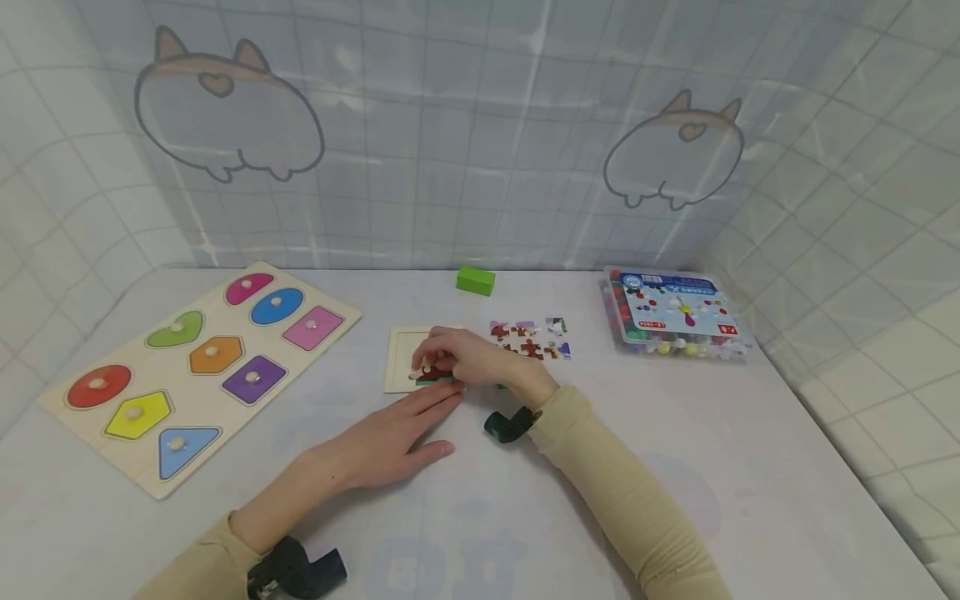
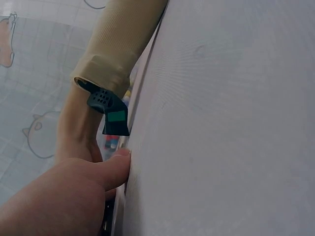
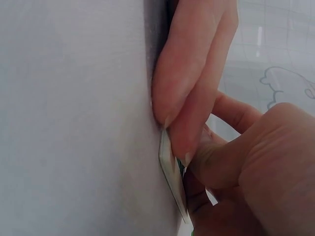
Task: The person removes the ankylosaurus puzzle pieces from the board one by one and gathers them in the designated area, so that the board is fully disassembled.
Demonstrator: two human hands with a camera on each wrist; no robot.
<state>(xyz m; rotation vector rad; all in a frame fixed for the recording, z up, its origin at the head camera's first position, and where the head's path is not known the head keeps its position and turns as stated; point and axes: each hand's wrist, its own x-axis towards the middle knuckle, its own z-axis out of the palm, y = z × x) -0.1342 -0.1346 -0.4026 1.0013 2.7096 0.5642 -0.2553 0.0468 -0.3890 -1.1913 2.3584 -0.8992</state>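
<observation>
A small jigsaw puzzle board [image 1: 399,358] with a pale frame lies in the middle of the table, with reddish-brown and green pieces in it. Over it my right hand [image 1: 476,358] bends its fingers and thumb down, pinching at a puzzle piece mostly hidden beneath them. My left hand [image 1: 393,437] lies nearly flat, its straight fingertips touching the board's near right corner. In the right wrist view, those left fingertips [image 3: 179,93] rest at the board's edge [image 3: 170,172], close to the bent right hand [image 3: 266,172]. Several loose puzzle pieces [image 1: 531,350] lie right of the board.
A wooden shape board [image 1: 213,325] with knobbed, coloured shapes lies at the left. Behind the puzzle sits a green block [image 1: 476,281]. A clear plastic box [image 1: 675,312] of colourful parts stands at the back right. Patterned curtain [image 1: 465,150] hangs behind the table.
</observation>
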